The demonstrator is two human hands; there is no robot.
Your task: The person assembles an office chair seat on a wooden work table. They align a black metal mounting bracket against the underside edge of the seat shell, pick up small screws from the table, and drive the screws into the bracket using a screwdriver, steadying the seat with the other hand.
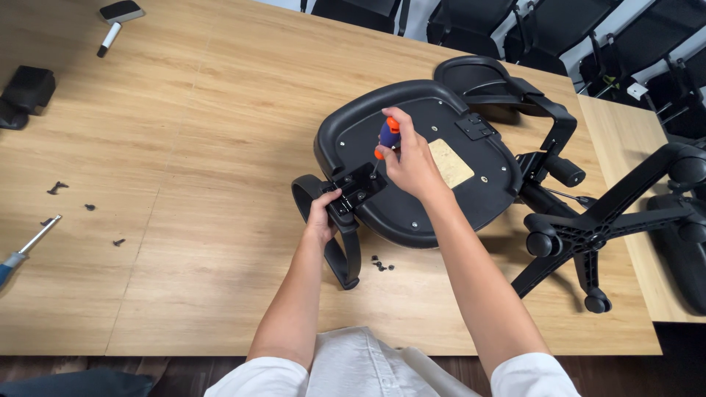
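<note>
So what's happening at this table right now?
A person has an upturned office chair seat lying on a wooden table. The right hand holds a short orange-and-blue screwdriver, tip down at the armrest bracket. The left hand steadies the black armrest. Loose screws lie nearby, and the wheeled base rests to the right.

An upturned black plastic chair seat (441, 176) lies on the long wooden table (184, 147). The five-armed wheeled chair base (596, 228) lies right of it, small dark loose screws (381, 265) before it, a blue-handled screwdriver (22, 250) far left.
</note>
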